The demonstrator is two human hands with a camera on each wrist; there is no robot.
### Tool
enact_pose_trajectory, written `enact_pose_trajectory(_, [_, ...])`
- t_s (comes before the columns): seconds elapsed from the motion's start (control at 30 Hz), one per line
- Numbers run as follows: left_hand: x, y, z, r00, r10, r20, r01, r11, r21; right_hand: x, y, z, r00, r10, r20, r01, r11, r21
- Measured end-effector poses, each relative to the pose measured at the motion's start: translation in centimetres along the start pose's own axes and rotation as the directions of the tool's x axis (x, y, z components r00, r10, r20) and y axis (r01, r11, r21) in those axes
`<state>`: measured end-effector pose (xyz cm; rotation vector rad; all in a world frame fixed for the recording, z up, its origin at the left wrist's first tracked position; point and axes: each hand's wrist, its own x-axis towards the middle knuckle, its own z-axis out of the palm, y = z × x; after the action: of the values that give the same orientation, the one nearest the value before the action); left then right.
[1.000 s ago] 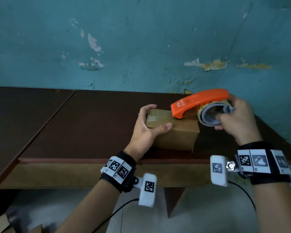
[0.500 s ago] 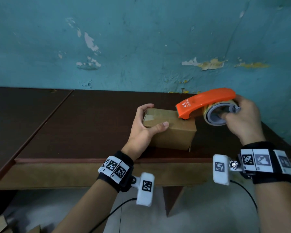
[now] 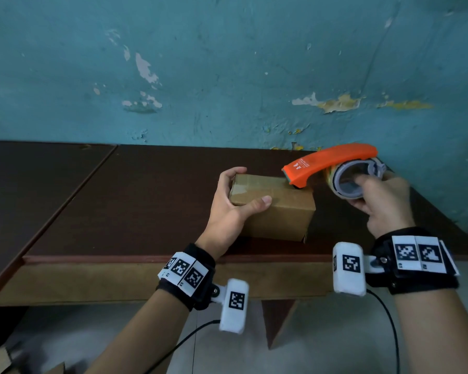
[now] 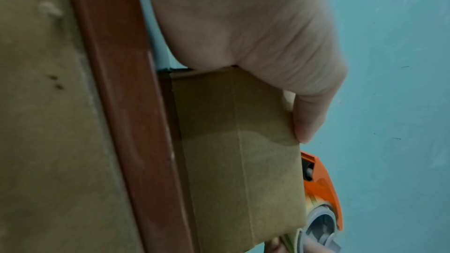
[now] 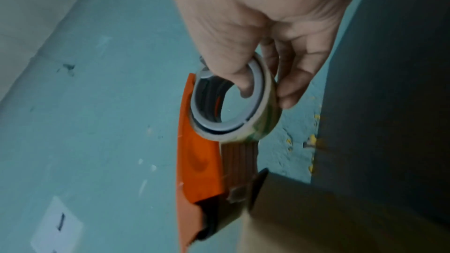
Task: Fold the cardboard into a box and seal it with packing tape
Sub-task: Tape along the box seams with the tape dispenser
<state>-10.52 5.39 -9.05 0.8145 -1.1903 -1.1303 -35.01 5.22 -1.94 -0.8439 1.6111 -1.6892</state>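
The small brown cardboard box [image 3: 273, 209] sits shut near the front edge of the dark brown wooden worktop [image 3: 135, 211]. The left hand [image 3: 227, 209] grips the box's left end, thumb on top. The right hand [image 3: 381, 201] curls round the orange plastic tape dispenser [image 3: 333, 163], its nose touching the box's right top edge. It looks like taping time; next, cut the tape and press it flat

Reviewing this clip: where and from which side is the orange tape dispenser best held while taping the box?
Probably at the roll end, from the right. The right hand holds the orange tape dispenser there, a finger inside the grey core and others round the roll. That leaves the nose free on the cardboard box top, which the left hand steadies.
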Motion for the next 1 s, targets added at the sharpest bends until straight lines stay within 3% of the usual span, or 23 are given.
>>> enact_pose_trajectory(0.2, [-0.2, 0.2, 0.1, 1.0, -0.001, -0.003, 0.001, 1.0, 0.028, -1.2, -0.1, 1.3, 0.997, 0.025, -0.075, -0.007, 0.974, 0.227])
enact_pose_trajectory(0.3, [-0.2, 0.3, 0.0, 0.999, 0.032, 0.019, -0.033, 0.997, 0.066, -1.8, -0.3, 2.2, 0.994, 0.088, -0.064, -0.053, 0.904, 0.424])
enact_pose_trajectory(0.4, [-0.2, 0.7, 0.1, 0.999, 0.036, 0.031, -0.04, 0.994, 0.105, -2.0, -0.3, 2.8, 0.995, 0.093, -0.026, -0.07, 0.88, 0.47])
enact_pose_trajectory(0.53, [-0.3, 1.1, 0.3, 0.999, 0.027, 0.02, -0.029, 0.993, 0.117, -1.9, -0.3, 3.0, 0.998, -0.038, -0.053, 0.057, 0.91, 0.411])
enact_pose_trajectory(0.67, [-0.4, 1.1, 0.3, 0.999, 0.026, 0.021, -0.028, 0.994, 0.104, -1.5, -0.2, 2.9, 0.957, -0.243, -0.161, 0.271, 0.945, 0.181])
enact_pose_trajectory(1.0, [-0.7, 1.6, 0.4, 0.999, -0.01, 0.037, 0.008, 0.998, 0.058, -1.4, -0.8, 2.7, 0.867, -0.48, -0.134, 0.476, 0.877, -0.063])
